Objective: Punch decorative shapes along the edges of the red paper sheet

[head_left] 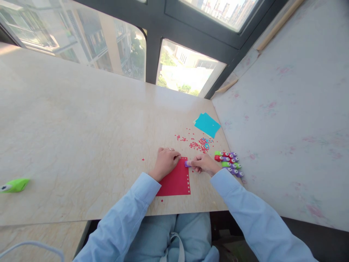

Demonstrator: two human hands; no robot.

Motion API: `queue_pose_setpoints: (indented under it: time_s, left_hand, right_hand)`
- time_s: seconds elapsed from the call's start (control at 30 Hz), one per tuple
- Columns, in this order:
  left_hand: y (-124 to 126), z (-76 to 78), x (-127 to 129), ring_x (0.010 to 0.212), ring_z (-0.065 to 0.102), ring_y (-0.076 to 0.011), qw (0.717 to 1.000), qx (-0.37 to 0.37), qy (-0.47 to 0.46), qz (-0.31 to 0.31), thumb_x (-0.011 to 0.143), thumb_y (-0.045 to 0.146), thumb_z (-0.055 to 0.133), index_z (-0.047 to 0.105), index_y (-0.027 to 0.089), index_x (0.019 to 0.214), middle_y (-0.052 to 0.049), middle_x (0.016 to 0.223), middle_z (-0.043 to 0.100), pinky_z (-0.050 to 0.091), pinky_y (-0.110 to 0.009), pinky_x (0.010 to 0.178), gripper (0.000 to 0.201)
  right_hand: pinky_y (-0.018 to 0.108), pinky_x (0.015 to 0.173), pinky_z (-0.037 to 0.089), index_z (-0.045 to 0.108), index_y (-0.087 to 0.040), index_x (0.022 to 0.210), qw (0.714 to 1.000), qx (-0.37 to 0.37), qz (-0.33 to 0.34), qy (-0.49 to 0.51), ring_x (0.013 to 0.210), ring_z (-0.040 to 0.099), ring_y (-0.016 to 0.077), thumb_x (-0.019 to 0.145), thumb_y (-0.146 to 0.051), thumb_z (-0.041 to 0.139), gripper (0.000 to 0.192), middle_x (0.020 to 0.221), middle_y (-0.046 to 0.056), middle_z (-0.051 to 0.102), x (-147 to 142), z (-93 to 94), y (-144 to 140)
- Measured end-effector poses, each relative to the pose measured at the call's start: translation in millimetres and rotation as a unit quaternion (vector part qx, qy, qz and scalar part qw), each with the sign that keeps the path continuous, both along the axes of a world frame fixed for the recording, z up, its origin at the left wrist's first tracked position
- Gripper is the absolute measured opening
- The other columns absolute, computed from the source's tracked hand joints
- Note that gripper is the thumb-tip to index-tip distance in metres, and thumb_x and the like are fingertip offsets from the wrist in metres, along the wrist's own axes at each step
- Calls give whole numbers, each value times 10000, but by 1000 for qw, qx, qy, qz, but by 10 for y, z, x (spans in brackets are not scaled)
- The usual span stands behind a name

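A red paper sheet [176,181] lies on the marble table [81,138] near its front edge, with a row of small punched holes along its right side. My left hand [166,162] presses flat on the sheet's upper left part. My right hand [204,163] grips a small purple hole punch [187,164] set on the sheet's upper right edge. Just right of that hand lies a cluster of small colourful punches [229,162], red, green and purple.
Red and blue paper bits [200,143] are scattered beyond the hands. Teal paper sheets [207,124] lie farther back right. A green punch [15,185] sits at the far left. A wall [286,127] borders the table's right side, windows the far side.
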State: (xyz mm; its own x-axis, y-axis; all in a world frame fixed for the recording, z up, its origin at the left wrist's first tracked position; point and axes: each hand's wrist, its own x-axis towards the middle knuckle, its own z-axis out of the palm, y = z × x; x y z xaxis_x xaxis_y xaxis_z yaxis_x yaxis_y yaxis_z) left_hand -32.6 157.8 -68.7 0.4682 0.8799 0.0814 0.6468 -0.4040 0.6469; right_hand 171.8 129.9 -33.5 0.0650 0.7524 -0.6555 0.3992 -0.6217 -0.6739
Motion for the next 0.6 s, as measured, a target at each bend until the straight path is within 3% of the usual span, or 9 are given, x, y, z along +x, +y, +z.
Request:
queue_pose_setpoints:
  time_s: [0.27, 0.47, 0.53, 0.6]
  left_hand:
    - [2, -16, -26, 895, 613, -175, 1000, 0, 1, -8, 925, 283, 505, 754, 250, 878, -39, 888, 723, 308, -356, 859, 255]
    - [2, -38, -44, 896, 615, -173, 1000, 4, -6, -13, 919, 275, 513, 761, 251, 910, -48, 897, 726, 324, -362, 879, 249]
    - [5, -34, -48, 904, 617, -174, 1000, 2, -5, -13, 919, 277, 514, 762, 252, 921, -50, 907, 727, 329, -364, 888, 249]
    - [10, -24, -56, 916, 619, -177, 1000, -1, -2, -16, 922, 281, 515, 762, 253, 935, -53, 919, 728, 333, -367, 897, 249]
  right_hand:
    - [198, 444, 372, 556, -150, 619, 995, 63, -51, 52, 451, 496, 78, 491, -572, 862, 537, 525, -2, 596, -32, -89, -174]
    - [224, 502, 408, 551, -159, 655, 984, 166, -64, 23, 512, 499, 97, 624, -698, 738, 571, 559, -6, 559, -127, -148, -369]
    - [228, 505, 401, 589, -155, 806, 978, 192, -82, 8, 536, 504, 107, 664, -701, 706, 576, 608, -15, 555, -161, -182, -413]
    - [233, 524, 399, 594, -155, 1075, 970, 231, -78, -14, 563, 502, 112, 693, -666, 705, 647, 685, -26, 556, -186, -231, -441]
